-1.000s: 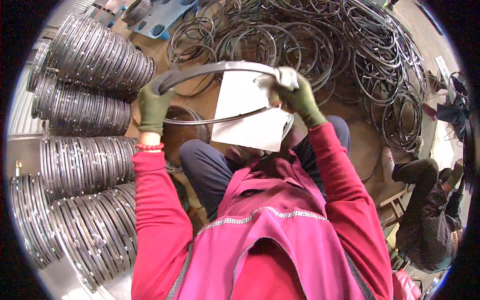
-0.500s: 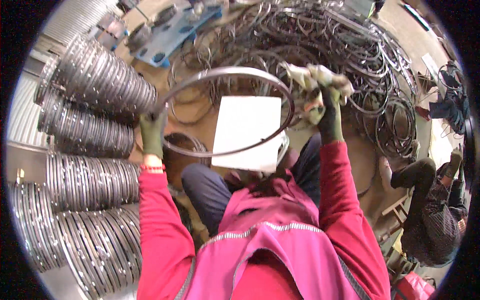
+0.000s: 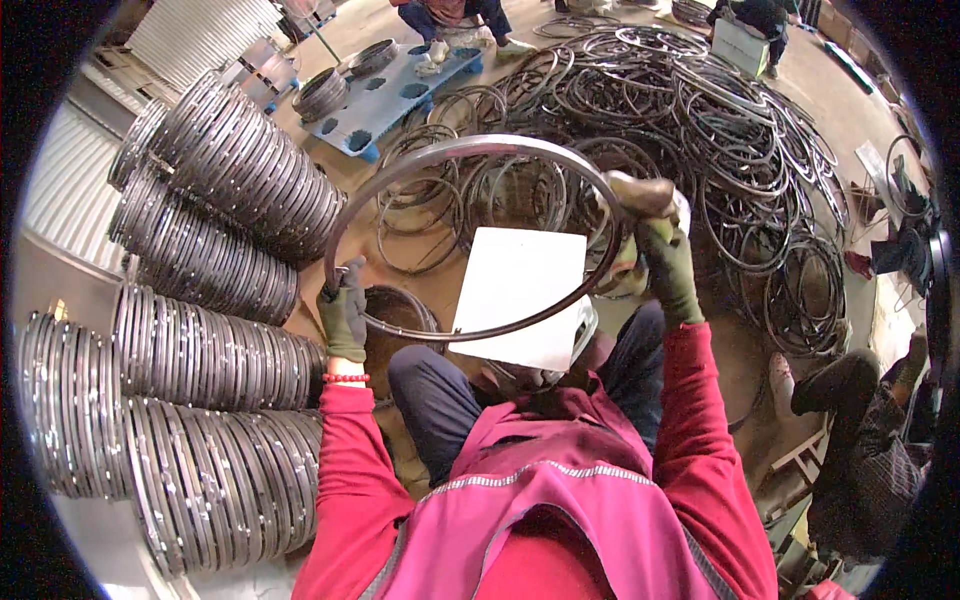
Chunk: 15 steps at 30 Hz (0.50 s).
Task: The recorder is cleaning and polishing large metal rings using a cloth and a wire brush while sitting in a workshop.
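A large dark metal ring (image 3: 462, 147), smooth and thin, is held tilted in front of me above my lap. My left hand (image 3: 345, 312), in a dark and olive glove, is closed round the ring's left side. At the opposite side, my gloved right hand (image 3: 660, 258) grips a pale, dirt-stained cloth (image 3: 650, 192), which is against the ring's right rim. Part of the right fingers is hidden by the cloth. Through the ring shows a white board-like surface (image 3: 525, 275) between my knees.
Tall stacks of similar rings (image 3: 220, 345) line my left. Ahead and to the right spreads a big loose heap of rings (image 3: 690, 110). A blue pallet (image 3: 395, 98) with rings on it lies at the far left. Another person (image 3: 865, 440) sits at right, and others are at the back.
The cloth in my right hand, formerly apart from the ring, has come against its right rim. My left hand still holds the ring. The whole view has shifted.
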Each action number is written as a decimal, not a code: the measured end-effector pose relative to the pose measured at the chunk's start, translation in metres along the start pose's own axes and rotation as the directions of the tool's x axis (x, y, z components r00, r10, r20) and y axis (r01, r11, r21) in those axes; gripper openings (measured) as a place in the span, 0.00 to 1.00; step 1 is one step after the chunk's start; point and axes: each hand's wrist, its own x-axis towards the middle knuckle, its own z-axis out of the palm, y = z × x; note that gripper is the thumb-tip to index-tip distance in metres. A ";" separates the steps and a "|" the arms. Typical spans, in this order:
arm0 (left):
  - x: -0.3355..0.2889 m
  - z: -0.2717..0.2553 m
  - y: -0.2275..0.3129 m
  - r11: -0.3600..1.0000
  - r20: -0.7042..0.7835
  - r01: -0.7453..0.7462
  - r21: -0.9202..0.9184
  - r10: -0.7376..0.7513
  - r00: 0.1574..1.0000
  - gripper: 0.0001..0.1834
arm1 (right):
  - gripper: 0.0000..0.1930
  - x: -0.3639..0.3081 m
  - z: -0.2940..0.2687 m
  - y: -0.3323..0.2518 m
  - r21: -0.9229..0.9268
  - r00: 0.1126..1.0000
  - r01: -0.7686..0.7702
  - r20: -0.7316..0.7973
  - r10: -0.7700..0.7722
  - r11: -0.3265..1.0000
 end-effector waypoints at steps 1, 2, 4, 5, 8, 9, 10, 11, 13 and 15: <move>0.000 0.001 0.001 1.000 0.006 0.007 0.003 -0.007 1.000 0.19 | 0.10 0.004 -0.001 -0.008 -0.026 1.000 0.010 -0.009 -0.010 1.000; 0.001 0.000 0.004 1.000 0.050 0.021 -0.023 -0.020 0.999 0.19 | 0.10 0.005 0.008 -0.025 -0.061 1.000 0.023 -0.020 -0.024 0.998; 0.001 0.000 0.006 0.995 0.143 0.058 -0.078 -0.046 0.989 0.19 | 0.10 0.008 0.014 -0.051 -0.050 0.992 0.129 0.008 -0.129 0.990; -0.002 0.000 0.003 0.994 0.149 -0.097 0.048 0.089 0.985 0.18 | 0.11 0.003 0.033 -0.067 0.061 0.988 0.148 0.022 -0.150 0.987; -0.005 0.011 0.002 0.999 0.026 -0.040 0.019 0.039 0.999 0.16 | 0.14 -0.003 0.050 -0.097 0.014 0.986 0.098 0.134 -0.099 0.995; -0.007 0.018 0.005 0.999 0.025 -0.018 0.029 0.017 1.000 0.14 | 0.15 -0.006 0.056 -0.102 -0.014 0.981 0.092 0.172 -0.088 0.996; -0.009 0.023 0.007 1.000 0.028 -0.006 0.027 0.006 1.000 0.14 | 0.18 -0.005 0.061 -0.104 -0.050 0.961 0.121 0.255 -0.104 0.991; -0.012 0.026 0.010 0.993 0.008 -0.024 0.112 0.023 1.000 0.13 | 0.21 -0.002 0.064 -0.100 -0.183 0.950 0.113 0.307 -0.052 0.977; -0.007 0.018 0.000 0.996 -0.033 -0.034 0.085 0.036 0.999 0.11 | 0.21 0.005 0.083 -0.092 -0.387 0.884 0.327 0.447 -0.135 0.862; -0.012 0.034 0.017 0.991 0.082 0.081 0.106 -0.090 0.993 0.10 | 0.16 0.015 0.075 -0.074 -0.369 0.934 0.183 0.355 -0.043 0.911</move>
